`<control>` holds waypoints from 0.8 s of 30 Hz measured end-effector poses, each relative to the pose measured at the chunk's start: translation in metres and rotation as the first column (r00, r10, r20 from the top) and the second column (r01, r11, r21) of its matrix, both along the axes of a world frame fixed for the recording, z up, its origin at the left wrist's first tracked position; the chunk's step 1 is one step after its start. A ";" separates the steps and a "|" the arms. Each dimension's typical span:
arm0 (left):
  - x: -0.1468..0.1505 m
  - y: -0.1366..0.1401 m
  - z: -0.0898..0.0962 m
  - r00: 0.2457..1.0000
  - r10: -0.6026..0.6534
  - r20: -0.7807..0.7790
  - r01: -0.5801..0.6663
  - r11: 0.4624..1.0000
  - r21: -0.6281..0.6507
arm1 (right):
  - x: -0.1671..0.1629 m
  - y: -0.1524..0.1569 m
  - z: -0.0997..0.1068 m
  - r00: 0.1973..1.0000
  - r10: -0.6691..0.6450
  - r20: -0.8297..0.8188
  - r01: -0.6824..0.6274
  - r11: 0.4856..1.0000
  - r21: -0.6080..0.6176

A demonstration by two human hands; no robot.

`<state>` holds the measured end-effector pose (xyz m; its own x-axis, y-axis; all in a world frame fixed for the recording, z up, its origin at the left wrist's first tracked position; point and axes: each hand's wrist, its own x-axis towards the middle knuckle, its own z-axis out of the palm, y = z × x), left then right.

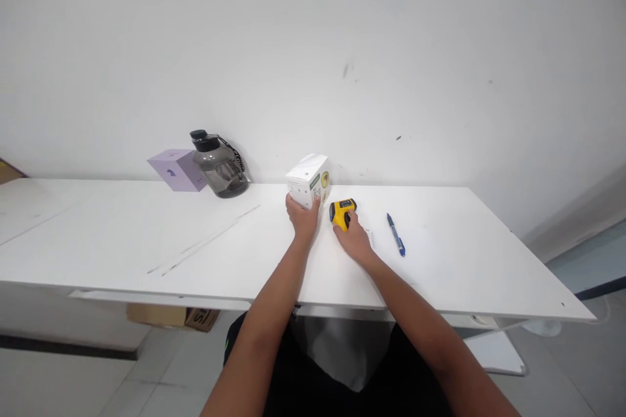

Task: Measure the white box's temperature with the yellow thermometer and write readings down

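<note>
My left hand [302, 217] is wrapped round the near lower end of a white box [307, 179] with green and yellow print on its right side. To the right of it, my right hand [353, 239] grips the handle of a yellow and black infrared thermometer [343, 210], its head turned toward the box. Part of the thermometer's handle is hidden by my fingers. A blue pen [396, 235] lies on the table farther right, apart from my right hand.
The long white table [220, 254] runs along a white wall. A dark translucent water bottle [222, 166] and a lilac box [177, 171] stand at the back left. Below the table, a cardboard box [161, 316] sits at the left.
</note>
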<state>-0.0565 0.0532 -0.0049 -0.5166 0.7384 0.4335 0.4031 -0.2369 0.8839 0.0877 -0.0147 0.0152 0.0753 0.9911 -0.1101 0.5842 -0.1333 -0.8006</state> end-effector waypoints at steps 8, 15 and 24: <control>0.005 -0.010 0.015 0.946 0.257 -0.196 -0.240 0.965 0.106 | -0.001 0.000 0.000 1.000 0.021 0.019 -0.021 1.000 0.004; 0.000 0.001 0.003 0.995 0.090 -0.045 -0.094 0.993 -0.075 | 0.004 0.002 0.009 0.998 0.067 -0.003 -0.067 0.998 0.000; -0.002 0.006 -0.005 0.998 -0.015 0.057 0.010 0.997 0.082 | -0.006 0.032 0.022 0.971 0.126 0.205 -0.113 0.991 -0.075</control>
